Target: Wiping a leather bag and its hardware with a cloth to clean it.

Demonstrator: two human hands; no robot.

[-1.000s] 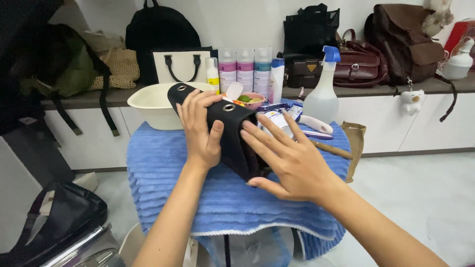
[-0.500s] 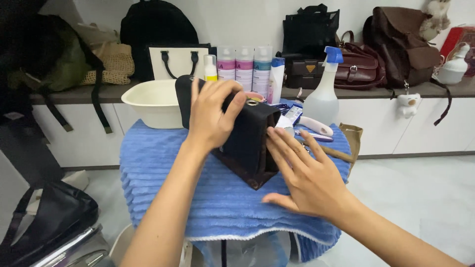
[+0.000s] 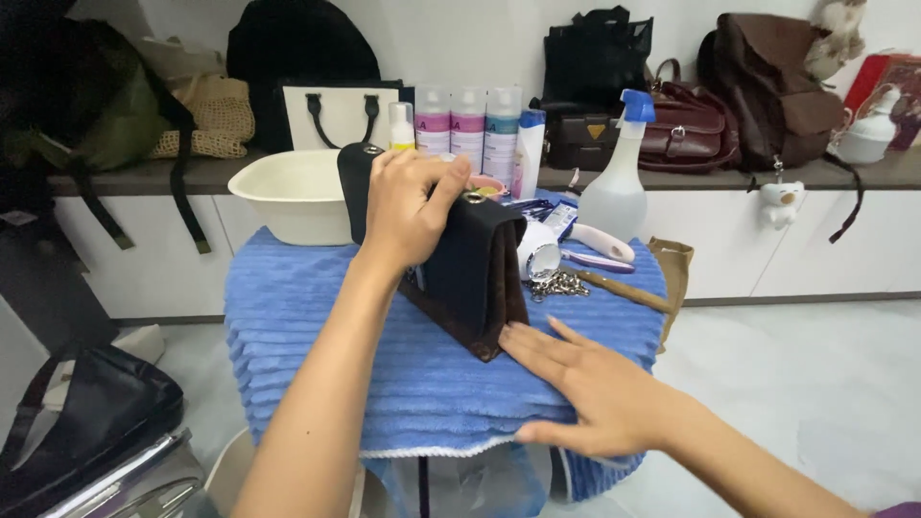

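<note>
A small black purse (image 3: 470, 269) with brown edging stands tilted on its lower corner on a blue ribbed towel (image 3: 317, 326) that covers a small table. My left hand (image 3: 408, 206) grips the purse by its top edge, fingers curled over it. My right hand (image 3: 585, 384) lies flat on the towel with fingers apart, its fingertips touching the purse's lower corner.
A cream basin (image 3: 288, 197) sits behind the purse. A white spray bottle (image 3: 619, 182), a metal chain (image 3: 556, 285), a brush (image 3: 600, 242) and several bottles (image 3: 465, 129) are at the back right. Handbags (image 3: 691, 125) line the counter. A black bag (image 3: 77, 422) lies on the floor at left.
My left hand has lifted the purse from lying flat to standing on its corner. My right hand has slid off the purse down onto the towel.
</note>
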